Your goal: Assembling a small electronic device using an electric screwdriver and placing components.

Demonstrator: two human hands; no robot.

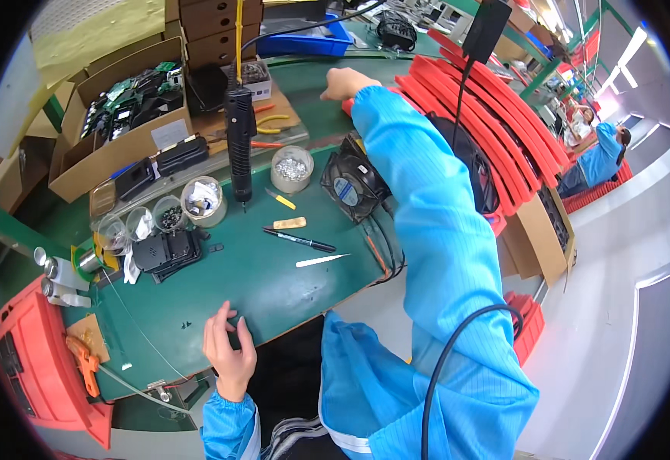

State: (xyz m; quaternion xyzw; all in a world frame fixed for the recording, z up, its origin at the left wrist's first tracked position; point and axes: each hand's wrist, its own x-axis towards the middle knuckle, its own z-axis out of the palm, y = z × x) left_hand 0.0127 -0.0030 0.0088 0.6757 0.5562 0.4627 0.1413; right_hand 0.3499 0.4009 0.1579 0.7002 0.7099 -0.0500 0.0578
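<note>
Red trays [503, 130] slant, stacked, near right fingers [336, 80] whose grip I cannot tell; left fingers [218, 330] are released.

The worktop [273, 291] is of dark green colour. The right sleeve [446, 215] is bright blue, with fine lines. The stacked parts [496, 123] are red, the glue gun [84, 363] is orange, the electric screwdriver [239, 138] is black, and the fan [356, 178] is black with a blue label [345, 191].
</note>
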